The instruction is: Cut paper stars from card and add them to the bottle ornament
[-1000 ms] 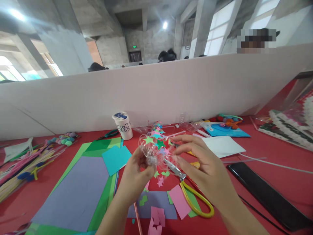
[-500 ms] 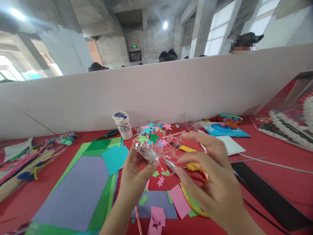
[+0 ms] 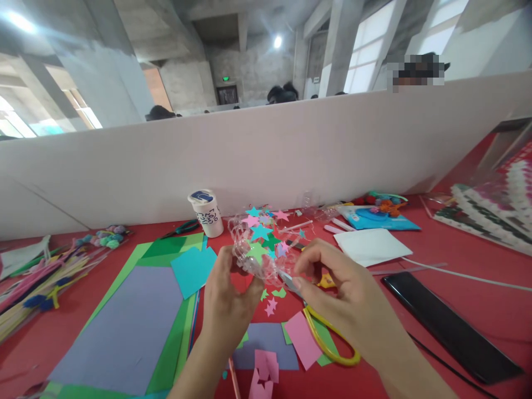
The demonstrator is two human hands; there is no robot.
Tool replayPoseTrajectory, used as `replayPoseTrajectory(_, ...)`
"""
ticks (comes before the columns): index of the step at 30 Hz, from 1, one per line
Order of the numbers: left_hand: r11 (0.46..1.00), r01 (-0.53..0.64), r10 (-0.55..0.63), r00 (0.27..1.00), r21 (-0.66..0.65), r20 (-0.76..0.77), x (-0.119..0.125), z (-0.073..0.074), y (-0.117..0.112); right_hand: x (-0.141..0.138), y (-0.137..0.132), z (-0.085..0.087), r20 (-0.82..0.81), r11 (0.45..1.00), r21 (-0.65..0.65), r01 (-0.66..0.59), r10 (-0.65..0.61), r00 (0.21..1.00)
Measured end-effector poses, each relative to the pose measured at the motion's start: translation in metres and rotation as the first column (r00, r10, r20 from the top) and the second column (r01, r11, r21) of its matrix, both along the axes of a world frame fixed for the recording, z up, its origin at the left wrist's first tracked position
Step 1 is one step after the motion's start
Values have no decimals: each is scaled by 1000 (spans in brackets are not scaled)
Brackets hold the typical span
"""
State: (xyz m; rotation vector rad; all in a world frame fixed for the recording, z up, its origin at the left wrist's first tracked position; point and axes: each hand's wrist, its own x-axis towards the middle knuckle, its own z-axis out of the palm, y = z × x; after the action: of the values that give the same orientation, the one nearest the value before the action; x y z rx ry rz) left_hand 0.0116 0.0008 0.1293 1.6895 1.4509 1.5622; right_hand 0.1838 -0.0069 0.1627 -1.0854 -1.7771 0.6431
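Observation:
My left hand is closed round the base of a clear plastic piece with curly loops, held above the table. Colored paper stars, among them a blue star and a light green star, show in and over its loops. At its right side, my right hand has thumb and fingertips brought together; what lies between them is too small to make out. Beneath that hand are scissors with yellow handles, their blades partly covered. Small pink stars lie on the table below the plastic piece.
Purple paper and green sheets lie left, beside pipe cleaners. A paper cup stands near the white partition. Right are a white sheet and a black phone-like slab. Pink cut paper lies in front.
My right fingers, spread apart before, have drawn together and curled beside the plastic piece. My left hand has tilted it slightly, so its stars face me more.

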Motion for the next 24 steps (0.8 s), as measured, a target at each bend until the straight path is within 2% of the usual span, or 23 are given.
replayPoseTrajectory(4, 997, 73, -73, 997, -25, -9, 0, -3, 1, 1, 1, 0, -68, 997, -75, -35, 30, 997)
replayPoseTrajectory(7, 990, 125, -122, 991, -67, 45, 0, -3, 0, 2, 3, -1, -127, 994, -93, -52, 40, 991)
replayPoseTrajectory(10, 985, 159, -154, 985, -64, 76, 0, -2, 0, 4, 6, -2, -202, 993, -80, -89, 71, 977)
replayPoseTrajectory(14, 985, 171, -169, 985, -36, 36, 1, 0, 0, 9, 10, 0, -266, 984, -47, -172, 154, 952)
replayPoseTrajectory(19, 978, 206, -205, 978, -40, 25, 2, 2, 1, 13, 8, 2, -238, 986, -1, -166, 161, 958)
replayPoseTrajectory(24, 977, 205, -203, 979, -67, 27, 3, 2, 1, 13, 6, 3, -147, 990, 108, -90, 106, 983)
